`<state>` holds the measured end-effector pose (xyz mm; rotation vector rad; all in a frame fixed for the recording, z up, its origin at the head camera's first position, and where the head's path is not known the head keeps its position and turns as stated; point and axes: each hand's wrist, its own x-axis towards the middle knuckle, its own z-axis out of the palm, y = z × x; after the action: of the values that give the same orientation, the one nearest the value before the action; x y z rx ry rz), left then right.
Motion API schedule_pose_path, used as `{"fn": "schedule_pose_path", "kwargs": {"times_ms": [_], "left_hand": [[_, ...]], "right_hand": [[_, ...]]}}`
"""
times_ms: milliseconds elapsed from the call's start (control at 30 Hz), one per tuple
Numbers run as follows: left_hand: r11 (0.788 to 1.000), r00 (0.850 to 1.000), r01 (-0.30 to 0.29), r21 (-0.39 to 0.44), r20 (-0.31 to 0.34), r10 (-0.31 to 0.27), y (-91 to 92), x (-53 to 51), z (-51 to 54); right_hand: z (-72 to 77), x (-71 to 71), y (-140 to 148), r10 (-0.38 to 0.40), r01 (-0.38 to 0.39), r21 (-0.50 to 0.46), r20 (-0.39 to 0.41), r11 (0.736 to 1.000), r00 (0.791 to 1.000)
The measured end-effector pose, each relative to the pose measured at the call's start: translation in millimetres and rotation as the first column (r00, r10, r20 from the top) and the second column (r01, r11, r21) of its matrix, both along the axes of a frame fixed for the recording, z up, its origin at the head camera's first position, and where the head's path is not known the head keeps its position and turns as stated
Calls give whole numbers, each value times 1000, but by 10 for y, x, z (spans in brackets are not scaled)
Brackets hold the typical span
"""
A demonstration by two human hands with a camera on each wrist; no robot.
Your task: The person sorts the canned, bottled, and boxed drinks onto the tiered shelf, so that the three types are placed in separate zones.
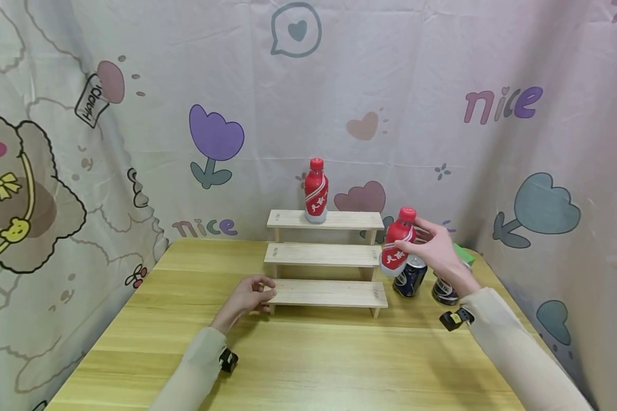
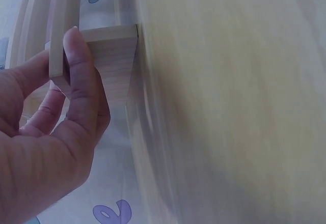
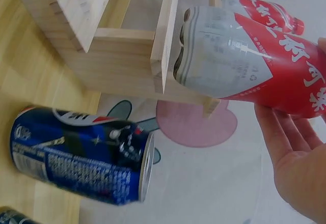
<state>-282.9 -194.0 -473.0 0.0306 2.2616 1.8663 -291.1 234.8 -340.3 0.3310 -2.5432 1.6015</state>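
My right hand (image 1: pixel 439 251) grips a red bottle (image 1: pixel 398 242) with a white base, tilted and raised off the table beside the right end of a three-step wooden rack (image 1: pixel 325 255). In the right wrist view the held bottle (image 3: pixel 254 61) has its base toward the rack (image 3: pixel 122 61). My left hand (image 1: pixel 247 299) pinches the left end of the lowest step; the left wrist view shows thumb and fingers of the hand (image 2: pixel 56 127) around the board's corner (image 2: pixel 60 56). Another red bottle (image 1: pixel 316 191) stands upright on the top step.
A dark blue can (image 1: pixel 410 276) stands on the table (image 1: pixel 319 365) just right of the rack. A second can (image 1: pixel 444 291) is partly behind my right hand, with a green object (image 1: pixel 464 254) near it. A patterned curtain (image 1: pixel 416 57) hangs behind the table.
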Motion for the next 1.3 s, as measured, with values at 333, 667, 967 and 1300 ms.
{"fn": "schedule_pose_path", "kwargs": {"times_ms": [333, 667, 967, 1300], "left_hand": [[1000, 1000, 1, 5, -4, -1, 2, 3, 8], [1000, 1000, -16, -11, 11, 17, -2, 1, 41], [1000, 1000, -4, -28, 11, 5, 3, 22, 34], [999, 1000, 8, -36, 5, -8, -18, -11, 9]], "right_hand": [[103, -167, -232, 13, -13, -3, -64, 1000, 998], [205, -327, -452, 29, -34, -43, -111, 998, 993], [282, -473, -590, 49, -60, -74, -136, 995, 989], [442, -718, -793, 40, -60, -115, -168, 992, 985]]}}
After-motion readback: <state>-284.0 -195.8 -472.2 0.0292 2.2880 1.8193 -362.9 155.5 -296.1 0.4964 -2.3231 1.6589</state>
